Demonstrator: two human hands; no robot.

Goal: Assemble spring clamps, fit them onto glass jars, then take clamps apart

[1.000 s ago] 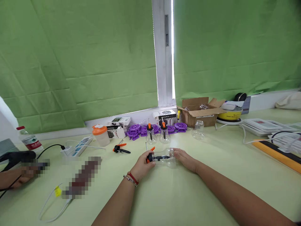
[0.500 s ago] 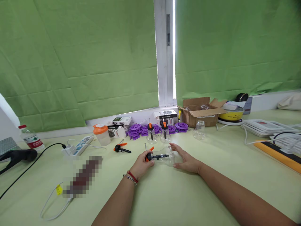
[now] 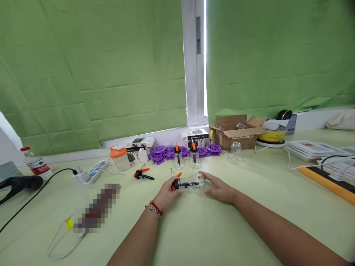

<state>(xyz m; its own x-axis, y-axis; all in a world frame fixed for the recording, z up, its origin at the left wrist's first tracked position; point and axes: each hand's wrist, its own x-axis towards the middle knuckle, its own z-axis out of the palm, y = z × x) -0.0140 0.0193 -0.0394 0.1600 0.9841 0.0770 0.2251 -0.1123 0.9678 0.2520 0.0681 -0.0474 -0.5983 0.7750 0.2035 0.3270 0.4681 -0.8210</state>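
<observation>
A clear bottle [image 3: 191, 183] lies sideways between my hands, its wide base to the right. My left hand [image 3: 168, 192] is closed round the black and orange pump head [image 3: 175, 184] at the bottle's neck, and a black tube runs inside the bottle. Fingers of my right hand [image 3: 219, 189] grip the base from the right. Behind stand two clear bottles [image 3: 179, 161] [image 3: 195, 160] with orange and black heads. Another pump head [image 3: 142, 174] lies loose on the left, and a clear bottle [image 3: 235, 153] without a head stands at the right.
Purple plastic parts [image 3: 158, 153] lie along the wall beside small boxes [image 3: 138, 154]. An open cardboard box [image 3: 238, 138] is behind on the right. An orange-lidded cup [image 3: 120, 159], a power strip [image 3: 97, 170] and cables are on the left; papers [image 3: 310, 149] lie right.
The bottle has turned slightly between my hands, and the fingers of my right hand have shifted a little on its base. Otherwise the scene is the same.
</observation>
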